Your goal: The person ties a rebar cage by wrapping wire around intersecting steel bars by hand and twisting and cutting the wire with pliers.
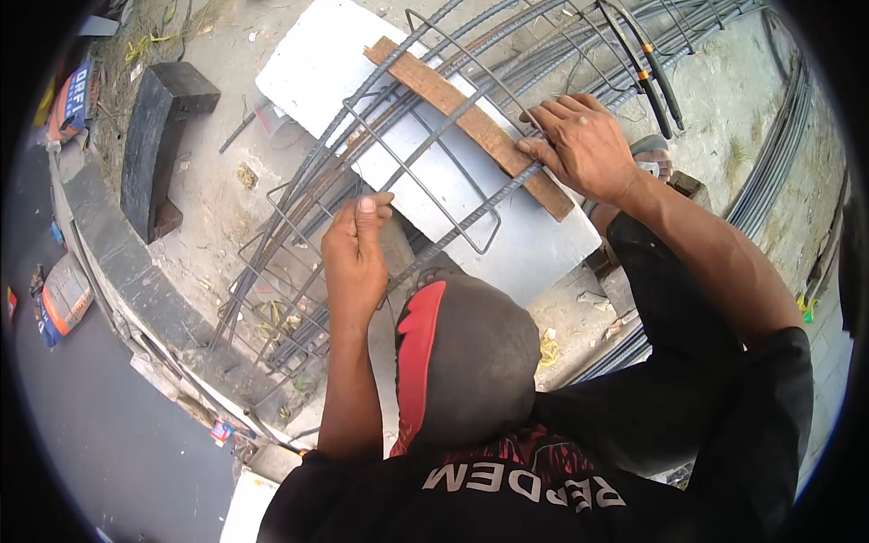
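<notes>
My right hand (pixel 584 145) is closed over a ribbed steel bar (pixel 471 217) of a rebar cage, its thumb against a brown wooden strip (pixel 462 113). The strip lies slantwise among the bars, above a white slab (pixel 317 54). Thin bent stirrups cross the long bars. To the left, my left hand (pixel 358 244) is raised beside the cage with thumb and fingers pinched together. Whatever is between those fingertips is too small to tell.
Long-handled cutters (pixel 650 90) lie beyond my right hand. A black angular block (pixel 154 136) is at the upper left. Bundled rods (pixel 769 149) curve along the right. My bent knee (pixel 471 353) rises below the cage. Bags (pixel 68 294) lie near the left edge.
</notes>
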`<act>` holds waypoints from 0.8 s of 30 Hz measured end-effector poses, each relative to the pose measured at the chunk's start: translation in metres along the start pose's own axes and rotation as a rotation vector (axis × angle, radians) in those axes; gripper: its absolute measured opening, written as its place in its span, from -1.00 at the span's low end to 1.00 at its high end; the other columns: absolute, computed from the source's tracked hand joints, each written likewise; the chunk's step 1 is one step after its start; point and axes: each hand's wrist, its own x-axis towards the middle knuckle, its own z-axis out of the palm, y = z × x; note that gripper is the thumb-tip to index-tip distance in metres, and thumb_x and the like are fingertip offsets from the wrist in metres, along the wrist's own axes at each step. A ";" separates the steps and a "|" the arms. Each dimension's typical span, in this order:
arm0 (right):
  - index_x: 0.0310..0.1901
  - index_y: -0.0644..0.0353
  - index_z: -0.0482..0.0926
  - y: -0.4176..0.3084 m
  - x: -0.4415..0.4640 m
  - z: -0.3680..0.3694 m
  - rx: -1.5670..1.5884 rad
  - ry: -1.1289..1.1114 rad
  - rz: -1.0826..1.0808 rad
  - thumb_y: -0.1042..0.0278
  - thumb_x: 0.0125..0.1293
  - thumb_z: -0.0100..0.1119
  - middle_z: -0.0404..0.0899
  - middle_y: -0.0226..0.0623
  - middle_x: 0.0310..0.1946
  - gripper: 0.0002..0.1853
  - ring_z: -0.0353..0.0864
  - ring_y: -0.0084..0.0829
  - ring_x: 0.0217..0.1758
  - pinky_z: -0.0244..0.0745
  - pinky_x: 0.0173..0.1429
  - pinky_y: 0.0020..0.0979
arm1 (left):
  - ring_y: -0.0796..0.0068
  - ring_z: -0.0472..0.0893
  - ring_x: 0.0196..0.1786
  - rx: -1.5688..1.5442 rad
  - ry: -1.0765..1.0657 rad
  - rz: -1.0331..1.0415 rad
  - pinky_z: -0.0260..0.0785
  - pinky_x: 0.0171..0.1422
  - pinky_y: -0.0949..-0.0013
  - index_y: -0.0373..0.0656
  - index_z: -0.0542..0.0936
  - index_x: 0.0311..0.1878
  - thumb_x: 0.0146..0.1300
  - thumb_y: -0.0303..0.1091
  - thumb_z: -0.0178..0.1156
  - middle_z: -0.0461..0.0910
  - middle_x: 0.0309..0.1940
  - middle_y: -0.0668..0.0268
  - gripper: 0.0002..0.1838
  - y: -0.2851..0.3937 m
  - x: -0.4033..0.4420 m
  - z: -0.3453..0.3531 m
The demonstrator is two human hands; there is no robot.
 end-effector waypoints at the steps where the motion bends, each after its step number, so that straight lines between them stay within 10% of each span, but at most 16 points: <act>1: 0.05 0.24 0.60 -0.002 -0.002 0.002 0.029 0.186 -0.042 -0.09 0.56 0.10 0.67 -0.13 0.00 -0.53 0.62 -0.11 0.14 0.45 0.36 -0.10 | 0.58 0.50 -0.25 0.042 0.005 0.058 0.39 -0.13 0.41 -0.33 0.75 0.03 0.72 0.01 -0.10 0.65 -0.35 0.33 -0.41 -0.009 0.005 0.000; 4: 0.20 0.24 0.54 -0.031 -0.017 -0.015 0.039 0.412 -0.031 0.03 0.49 0.25 0.52 -0.08 0.20 -0.53 0.46 -0.03 0.29 0.39 0.41 -0.03 | 0.62 0.42 -0.35 -0.035 0.067 0.106 0.29 -0.25 0.46 -0.31 0.76 0.00 0.73 0.01 -0.10 0.57 -0.42 0.41 -0.42 -0.021 0.006 -0.011; 13: 0.09 0.29 0.60 -0.165 -0.059 -0.032 0.506 0.287 0.338 0.22 0.46 0.33 0.66 -0.07 -0.13 -0.66 0.71 -0.09 -0.06 0.61 0.05 -0.16 | 0.74 0.45 -0.42 -0.586 0.031 -0.014 0.28 -0.34 0.57 -0.28 0.72 0.03 0.71 0.05 -0.06 0.60 -0.41 0.42 -0.44 -0.027 0.012 -0.122; 20: -0.04 0.31 0.69 -0.208 -0.032 -0.006 0.612 0.412 0.259 0.34 0.46 0.31 0.74 -0.08 -0.19 -0.80 0.78 -0.14 -0.24 0.65 -0.13 -0.23 | 0.67 0.43 -0.51 0.189 0.212 -0.080 0.32 -0.36 0.45 -0.26 0.75 -0.04 0.67 -0.05 0.04 0.58 -0.50 0.39 -0.54 -0.134 -0.032 -0.145; 24: 0.07 0.33 0.69 -0.240 0.001 0.006 1.050 0.062 0.271 0.31 0.55 0.16 0.74 -0.07 -0.14 -0.73 0.79 -0.28 -0.16 0.67 -0.02 -0.27 | 0.56 0.51 -0.47 -0.096 0.165 -0.160 0.41 -0.29 0.33 -0.30 0.74 -0.05 0.65 -0.04 0.07 0.63 -0.46 0.31 -0.53 -0.105 -0.036 -0.130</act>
